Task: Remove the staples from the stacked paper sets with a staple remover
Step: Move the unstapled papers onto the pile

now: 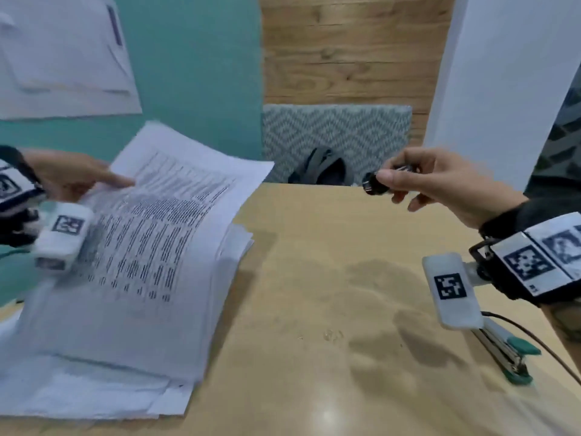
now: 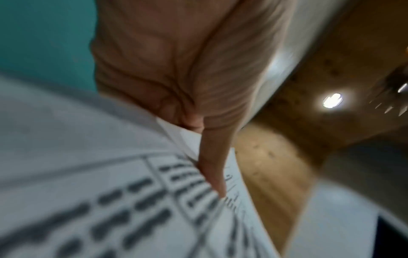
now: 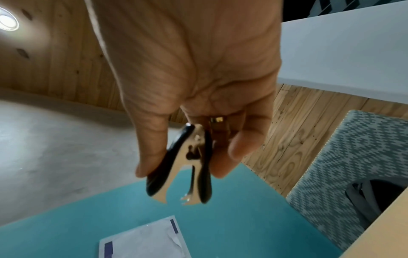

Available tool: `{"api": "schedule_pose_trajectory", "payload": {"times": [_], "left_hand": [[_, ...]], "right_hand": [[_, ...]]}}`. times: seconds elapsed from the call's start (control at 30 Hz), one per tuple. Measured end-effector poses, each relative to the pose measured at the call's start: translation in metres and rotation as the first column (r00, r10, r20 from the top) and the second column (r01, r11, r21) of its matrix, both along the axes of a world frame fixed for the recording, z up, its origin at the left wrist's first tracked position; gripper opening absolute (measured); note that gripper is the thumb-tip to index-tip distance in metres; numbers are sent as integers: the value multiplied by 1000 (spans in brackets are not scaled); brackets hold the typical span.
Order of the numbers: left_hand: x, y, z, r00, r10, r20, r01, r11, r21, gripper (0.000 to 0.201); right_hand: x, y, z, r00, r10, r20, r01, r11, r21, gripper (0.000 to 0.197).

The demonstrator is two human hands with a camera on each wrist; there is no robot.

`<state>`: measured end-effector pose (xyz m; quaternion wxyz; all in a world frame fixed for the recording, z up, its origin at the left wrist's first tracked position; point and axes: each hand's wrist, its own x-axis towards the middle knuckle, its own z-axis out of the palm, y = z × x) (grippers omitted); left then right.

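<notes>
My left hand (image 1: 78, 179) holds a printed paper set (image 1: 163, 221) by its left edge, tilted up off the paper stack (image 1: 125, 388) at the table's left. The left wrist view shows the index finger (image 2: 212, 165) lying straight along the top sheet (image 2: 88, 174), with the paper's edge running in under the hand. My right hand (image 1: 440, 187) hovers above the table's far right part and grips a black staple remover (image 1: 375, 184) between thumb and fingers. In the right wrist view the staple remover (image 3: 183, 167) points down, its metal claws slightly apart. No staple shows in these blurred frames.
A teal stapler (image 1: 506, 354) lies at the front right of the wooden table (image 1: 314, 278). A few tiny metal bits (image 1: 333, 335) lie mid-table. Behind are a teal wall with a taped sheet (image 1: 63, 58), a patterned cushion (image 1: 336, 133) and a dark bag (image 1: 320, 171).
</notes>
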<state>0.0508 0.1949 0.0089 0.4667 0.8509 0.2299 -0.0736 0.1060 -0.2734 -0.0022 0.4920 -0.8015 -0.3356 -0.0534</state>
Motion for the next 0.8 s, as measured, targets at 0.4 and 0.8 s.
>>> {"api": "schedule_pose_trajectory", "payload": {"times": [0.4,0.8], "left_hand": [[8,-22,-60,990,-70,-123,139,650,747,85],[-20,-130,-102,761,-250,-598,634,481,605,110]], "right_hand": [[21,41,-29,967,-214,-142,130,884,-448,35],[78,125,-75,952,-273,138,229,337,-913,30]]}}
